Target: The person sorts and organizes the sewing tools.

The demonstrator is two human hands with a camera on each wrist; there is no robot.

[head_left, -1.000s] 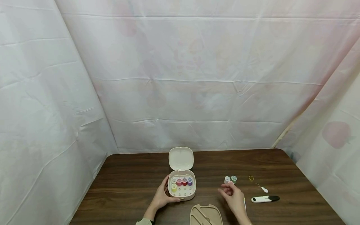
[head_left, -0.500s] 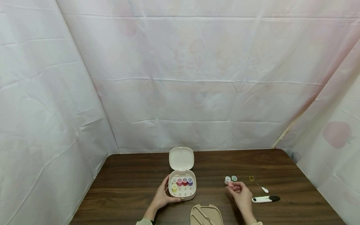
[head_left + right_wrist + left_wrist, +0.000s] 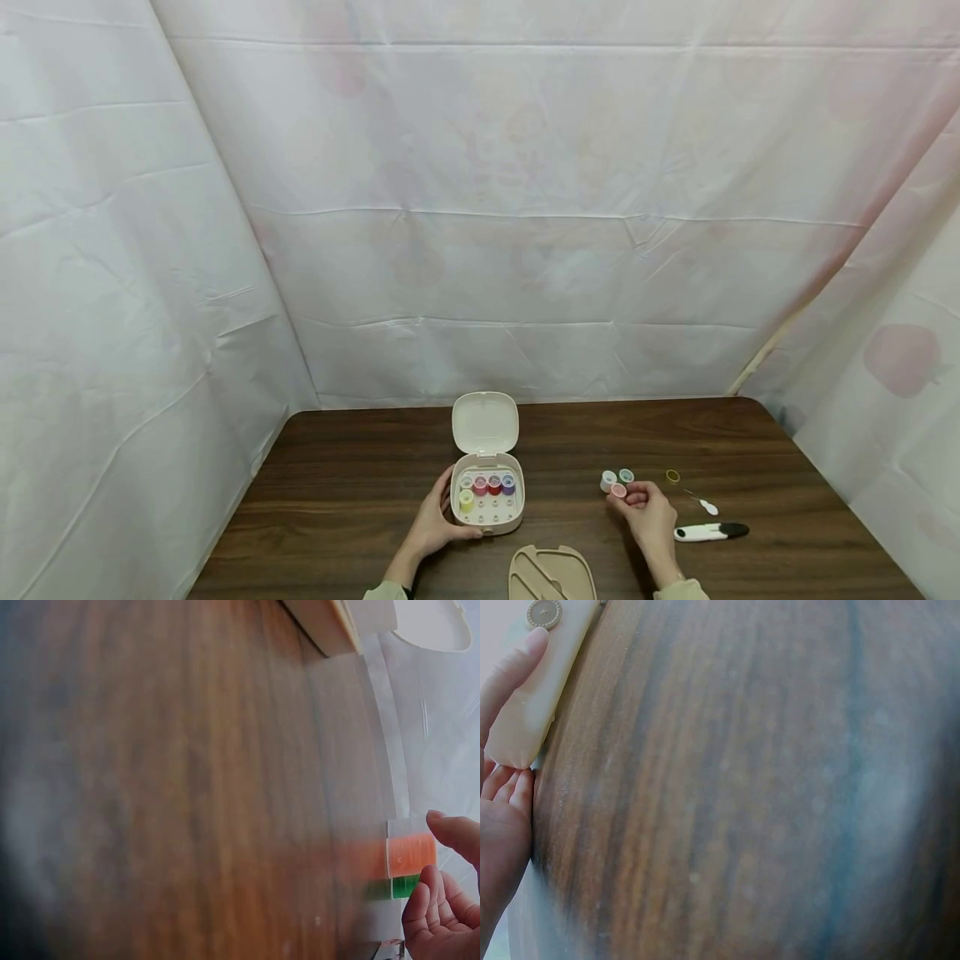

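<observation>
R hand pinching pink spool, L hand on box.
My R thumb's on one side of the spool, fingertips opp., gap only approx. spool-wide; nothing else in that grip. Spool's right of the box, just beside white spool and green spool; can't tell if it's off the table. Looks v. light, stiff, prob. plastic: not fragile, but smooth ends may slip, so best held by the rims w/ a gentle pinch, thread left alone. My L fingers curl round the box's side, thumb at front; box seems rigid, light, prob. easy to nudge, so low on the walls is the best hold.
</observation>
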